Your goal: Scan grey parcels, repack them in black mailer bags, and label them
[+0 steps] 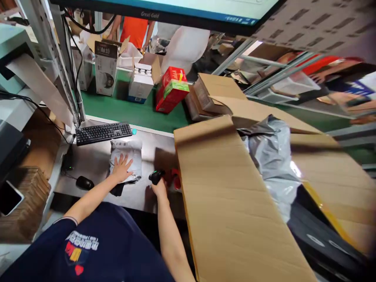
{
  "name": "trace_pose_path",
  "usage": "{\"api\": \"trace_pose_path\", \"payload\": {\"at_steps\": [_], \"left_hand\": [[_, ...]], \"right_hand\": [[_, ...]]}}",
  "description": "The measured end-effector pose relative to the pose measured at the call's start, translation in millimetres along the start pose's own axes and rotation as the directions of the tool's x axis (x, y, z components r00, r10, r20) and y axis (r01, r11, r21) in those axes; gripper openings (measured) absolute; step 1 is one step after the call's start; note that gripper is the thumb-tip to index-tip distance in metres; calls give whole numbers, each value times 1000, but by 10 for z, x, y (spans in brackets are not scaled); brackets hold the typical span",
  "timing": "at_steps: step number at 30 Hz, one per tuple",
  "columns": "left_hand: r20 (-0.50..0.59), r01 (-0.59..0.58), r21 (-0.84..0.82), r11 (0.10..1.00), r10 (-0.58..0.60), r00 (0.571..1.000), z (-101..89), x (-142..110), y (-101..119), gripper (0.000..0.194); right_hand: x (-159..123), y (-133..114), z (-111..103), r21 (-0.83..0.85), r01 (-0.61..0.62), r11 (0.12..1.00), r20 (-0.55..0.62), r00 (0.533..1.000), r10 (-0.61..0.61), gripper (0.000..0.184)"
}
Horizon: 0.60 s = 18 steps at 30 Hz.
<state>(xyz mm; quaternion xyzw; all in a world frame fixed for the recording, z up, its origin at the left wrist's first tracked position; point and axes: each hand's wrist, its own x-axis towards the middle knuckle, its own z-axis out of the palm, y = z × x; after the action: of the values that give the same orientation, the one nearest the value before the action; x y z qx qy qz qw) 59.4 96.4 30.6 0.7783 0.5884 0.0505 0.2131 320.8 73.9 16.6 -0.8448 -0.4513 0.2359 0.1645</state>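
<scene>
My left hand (122, 167) lies flat with fingers spread on a grey plastic mailer parcel (127, 154) on the steel worktop (96, 164). My right hand (159, 188) is closed around a black handheld barcode scanner (156, 176), just right of the parcel. A small red object (175, 178) sits beside the scanner, against the edge of a large open cardboard box (232, 199).
A black keyboard (103, 133) and a mouse (85, 182) sit on the worktop. The big box holds grey plastic bags (272, 156). Behind runs a green conveyor (129, 111) carrying a red carton (171, 89) and white boxes (106, 68). A monitor (182, 11) hangs overhead. People stand beyond.
</scene>
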Motion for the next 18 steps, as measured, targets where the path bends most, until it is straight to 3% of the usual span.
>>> {"api": "trace_pose_path", "payload": {"at_steps": [4,8,13,15,18], "left_hand": [[-22,-34,15,999,34,999,346,8,161,68],[-6,-22,45,999,22,1000,632,-13,362,71],[21,-32,99,995,30,999,727,75,436,68],[-7,-38,93,995,39,999,727,101,433,73],[-30,-75,74,994,78,997,748,119,435,61]], "right_hand": [[72,-153,-52,118,-107,987,89,991,97,58],[-100,-486,-247,302,-191,934,212,969,130,45],[-510,-1346,-399,556,-222,801,451,890,-66,48],[-595,-1662,-409,574,-210,792,461,881,-101,49],[-633,-1910,-397,575,-194,795,459,880,-118,50]]}}
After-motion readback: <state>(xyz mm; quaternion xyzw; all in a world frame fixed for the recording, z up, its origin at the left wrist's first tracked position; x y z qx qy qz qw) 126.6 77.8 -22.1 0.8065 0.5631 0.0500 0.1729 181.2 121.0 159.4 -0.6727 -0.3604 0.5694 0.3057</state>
